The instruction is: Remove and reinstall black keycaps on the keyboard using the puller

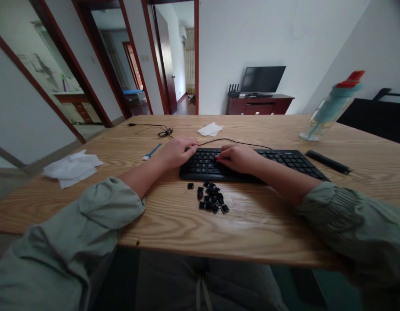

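Keyboard (219,173) lies flat on the worktop (268,224), right hand (237,159) bent over its keys (200,161) with fingertips drawn together, can't tell if gripping one, left hand (179,151) open, laid on its left end. Loose black keycaps (213,198) sit heaped just in front, blue brush (152,152) and coiled cable (166,131) off left, bottle (331,106) well off right. Likely risks: a sideways yank could damage a key mount; a hand pulled back low could scatter the keycaps.
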The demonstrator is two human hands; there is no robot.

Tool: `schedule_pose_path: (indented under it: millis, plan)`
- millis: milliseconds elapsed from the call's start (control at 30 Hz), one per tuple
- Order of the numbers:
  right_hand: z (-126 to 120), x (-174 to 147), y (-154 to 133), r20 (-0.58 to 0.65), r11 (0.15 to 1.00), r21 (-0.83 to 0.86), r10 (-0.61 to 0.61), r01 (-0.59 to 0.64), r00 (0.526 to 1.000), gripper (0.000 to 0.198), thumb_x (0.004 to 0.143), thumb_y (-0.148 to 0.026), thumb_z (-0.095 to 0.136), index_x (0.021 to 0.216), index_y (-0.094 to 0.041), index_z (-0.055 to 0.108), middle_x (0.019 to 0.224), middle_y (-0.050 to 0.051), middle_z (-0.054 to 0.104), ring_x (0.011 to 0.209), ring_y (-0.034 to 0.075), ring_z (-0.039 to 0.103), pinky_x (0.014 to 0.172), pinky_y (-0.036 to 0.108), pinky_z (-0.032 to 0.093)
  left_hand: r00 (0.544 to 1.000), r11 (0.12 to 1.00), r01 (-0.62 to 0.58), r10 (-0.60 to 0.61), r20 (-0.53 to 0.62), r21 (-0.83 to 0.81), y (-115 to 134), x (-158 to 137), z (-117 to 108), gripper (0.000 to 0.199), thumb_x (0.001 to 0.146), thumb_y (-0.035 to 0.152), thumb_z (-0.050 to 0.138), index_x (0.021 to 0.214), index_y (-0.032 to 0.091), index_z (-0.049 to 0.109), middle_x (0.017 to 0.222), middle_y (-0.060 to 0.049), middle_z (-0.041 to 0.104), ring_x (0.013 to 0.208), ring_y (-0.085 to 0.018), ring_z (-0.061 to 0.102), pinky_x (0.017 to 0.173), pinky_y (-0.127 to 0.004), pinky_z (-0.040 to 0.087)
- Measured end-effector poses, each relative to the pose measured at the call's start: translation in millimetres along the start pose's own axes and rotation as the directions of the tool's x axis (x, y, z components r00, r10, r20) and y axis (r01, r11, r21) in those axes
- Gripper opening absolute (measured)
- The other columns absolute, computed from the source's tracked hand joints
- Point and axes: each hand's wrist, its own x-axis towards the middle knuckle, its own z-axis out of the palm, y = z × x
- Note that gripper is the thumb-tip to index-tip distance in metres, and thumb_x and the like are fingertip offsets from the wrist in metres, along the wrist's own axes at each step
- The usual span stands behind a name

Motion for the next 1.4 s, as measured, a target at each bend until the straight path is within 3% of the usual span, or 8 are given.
schedule_pose_path:
  millis: [333,533,733,1067,1167,1267,1333,1400]
  plan:
    - [-0.8,-6.9,-17.6,0.003,0.989,-0.051,0.140,-0.139,0.990,0.034,0.094,-0.034,0.048,0.099,-0.016,0.076,0.102,0.009,0.071,0.085,0.017,0.062,0.078,0.027,0.043,0.944,0.976,0.196,-0.213,-0.252,-0.090,16.2,-6.7,-3.4,0.039,0.094,0.036,0.044,0.101,0.013,0.075,0.105,-0.009,0.075,0.097,-0.021,0.067,0.088,-0.030,0.049]
    - [-11.8,-16.5,-10.5,-0.122,0.967,0.027,0.253,-0.252,0.960,0.035,0.085,-0.025,0.053,0.114,-0.021,0.072,0.111,0.007,0.068,0.090,0.019,0.063,0.086,0.029,0.046,0.972,0.990,0.142,-0.143,-0.186,-0.020,3.6,-11.4,-7.7,0.040,0.094,0.037,0.043,0.100,0.013,0.075,0.103,-0.010,0.074,0.095,-0.020,0.065,0.083,-0.029,0.048]
    - [-4.8,-14.7,-20.1,-0.006,0.984,0.009,0.180,-0.180,0.984,0.039,0.084,-0.026,0.053,0.118,-0.021,0.072,0.105,0.007,0.067,0.086,0.018,0.062,0.085,0.029,0.046,0.976,0.978,0.204,-0.200,-0.084,0.050,-10.5,-15.3,-4.3,0.042,0.094,0.041,0.043,0.094,0.014,0.075,0.093,-0.008,0.074,0.085,-0.019,0.063,0.078,-0.028,0.046]
    - [-20.3,-18.4,-37.0,-0.055,0.979,0.069,0.196,-0.192,0.979,0.037,0.085,-0.026,0.054,0.116,-0.018,0.071,0.110,0.010,0.067,0.091,0.021,0.063,0.090,0.033,0.048,0.986,0.986,0.160,-0.162,-0.029,-0.055,22.2,-16.2,-15.5,0.032,0.087,0.033,0.055,0.106,0.016,0.074,0.106,-0.009,0.073,0.097,-0.022,0.065,0.085,-0.032,0.051]
    - [-54.2,-56.8,-71.2,-0.220,0.920,0.366,0.234,-0.142,0.947,0.035,0.087,-0.028,0.055,0.119,-0.019,0.067,0.109,0.009,0.068,0.090,0.019,0.063,0.085,0.033,0.051,0.983,0.968,0.124,-0.149,-0.104,-0.220,58.6,-40.7,-37.1,0.032,0.088,0.035,0.056,0.109,0.018,0.072,0.110,-0.009,0.071,0.100,-0.022,0.064,0.085,-0.033,0.052]
    - [-68.3,-138.4,-113.0,-0.137,0.730,0.683,0.159,-0.023,0.978,0.032,0.089,-0.037,0.056,0.118,-0.027,0.067,0.106,0.007,0.070,0.090,0.020,0.065,0.081,0.031,0.054,0.978,0.860,0.130,-0.193,-0.078,-0.494,99.6,-104.8,-59.5,0.030,0.090,0.042,0.056,0.105,0.022,0.073,0.104,-0.007,0.073,0.097,-0.022,0.065,0.087,-0.034,0.052]
    - [-45.2,-200.1,-132.4,0.085,0.599,0.796,0.035,-0.089,0.996,0.030,0.083,-0.041,0.064,0.110,-0.031,0.071,0.102,0.007,0.072,0.093,0.022,0.068,0.082,0.030,0.056,0.981,0.733,0.181,-0.085,0.177,-0.656,115.2,-162.7,-61.6,0.032,0.089,0.047,0.057,0.103,0.025,0.074,0.098,-0.007,0.074,0.096,-0.022,0.067,0.089,-0.035,0.053]
    - [7.3,-250.3,-141.8,0.307,0.544,0.785,0.074,-0.296,0.949,0.040,0.077,-0.046,0.070,0.113,-0.031,0.071,0.113,0.008,0.071,0.106,0.027,0.066,0.092,0.035,0.055,0.877,0.653,0.385,-0.039,0.478,-0.652,115.8,-221.2,-42.7,0.037,0.086,0.051,0.060,0.108,0.025,0.074,0.101,-0.007,0.075,0.098,-0.024,0.068,0.092,-0.036,0.052]
